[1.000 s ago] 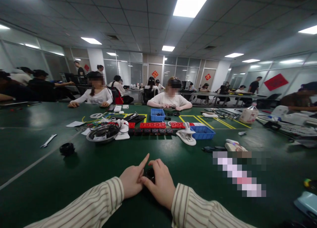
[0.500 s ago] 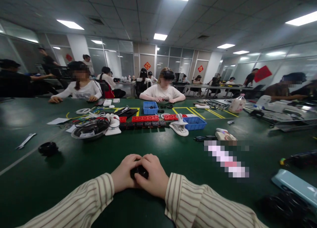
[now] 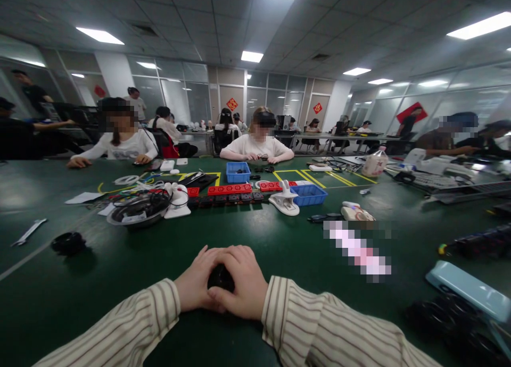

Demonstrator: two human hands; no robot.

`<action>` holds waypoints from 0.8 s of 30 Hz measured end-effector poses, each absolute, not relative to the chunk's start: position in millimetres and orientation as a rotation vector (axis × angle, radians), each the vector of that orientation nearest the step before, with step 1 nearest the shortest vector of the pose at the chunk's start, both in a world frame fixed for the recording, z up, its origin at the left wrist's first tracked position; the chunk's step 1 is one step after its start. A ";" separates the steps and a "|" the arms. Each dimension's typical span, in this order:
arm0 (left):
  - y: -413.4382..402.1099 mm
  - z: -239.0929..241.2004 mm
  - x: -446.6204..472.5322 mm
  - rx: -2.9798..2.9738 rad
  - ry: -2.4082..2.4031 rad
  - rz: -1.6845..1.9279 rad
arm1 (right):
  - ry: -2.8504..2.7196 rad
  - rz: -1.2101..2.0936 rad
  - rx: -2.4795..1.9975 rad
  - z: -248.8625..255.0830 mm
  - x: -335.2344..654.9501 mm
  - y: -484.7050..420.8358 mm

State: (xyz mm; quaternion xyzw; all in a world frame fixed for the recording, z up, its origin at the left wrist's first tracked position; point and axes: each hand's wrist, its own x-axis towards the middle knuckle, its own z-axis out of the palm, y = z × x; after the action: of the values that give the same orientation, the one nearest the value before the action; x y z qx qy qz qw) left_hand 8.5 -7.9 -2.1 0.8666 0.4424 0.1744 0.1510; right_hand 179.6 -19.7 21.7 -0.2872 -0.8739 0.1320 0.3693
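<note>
Just above the green table, close in front of me, a glossy black round object (image 3: 221,279) sits between my palms. My left hand (image 3: 196,282) wraps its left side. My right hand (image 3: 244,284) curls over its top and right side, with the thumb across its near face. The fingers of both hands meet at the top and hide most of the object, so its exact kind cannot be made out. Farther left on the table lies a black ring-shaped piece (image 3: 68,243), touched by neither hand.
A wrench (image 3: 30,232) lies far left. Beyond my hands are a metal bowl (image 3: 138,216) of cables, red sockets (image 3: 230,189), a white clip stand (image 3: 285,199) and blue bins (image 3: 309,195). Black rings (image 3: 435,316) and a light-blue case (image 3: 469,287) are at right. Co-workers sit opposite.
My view has turned slightly right. Both hands still hold the black round object; it appears turned, its smooth face now showing, and my right thumb sits lower.
</note>
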 end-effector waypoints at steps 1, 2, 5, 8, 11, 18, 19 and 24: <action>-9.0 -0.7 9.0 2.486 1.270 0.513 | -2.228 0.334 -0.788 21.8 179.4 -20.5; -10.1 0.7 9.7 2.488 1.266 0.523 | -2.222 0.330 -0.826 21.5 179.1 -20.8; -13.7 5.1 13.3 2.511 1.261 0.533 | -2.239 0.312 -0.896 19.6 177.5 -20.0; -15.9 8.6 17.0 2.518 1.285 0.524 | -2.288 0.306 -0.914 18.7 176.3 -18.2; -14.9 9.2 17.6 2.493 1.278 0.506 | -2.322 0.324 -0.874 19.9 176.6 -16.8; -6.3 0.5 10.0 2.397 1.118 0.493 | -2.368 0.409 -0.473 24.0 180.5 -18.5; -5.9 -0.6 9.4 2.402 1.115 0.492 | -2.372 0.404 -0.458 24.6 180.9 -19.4; -8.3 -1.1 9.1 2.411 1.137 0.516 | -2.304 0.371 -0.562 26.4 180.5 -22.6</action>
State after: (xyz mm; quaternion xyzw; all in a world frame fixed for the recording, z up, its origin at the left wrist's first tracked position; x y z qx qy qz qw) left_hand 9.1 -8.3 -1.1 0.8679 0.4093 0.1857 0.2114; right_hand 180.5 -22.6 26.4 -0.2183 -0.8947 0.1441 0.3622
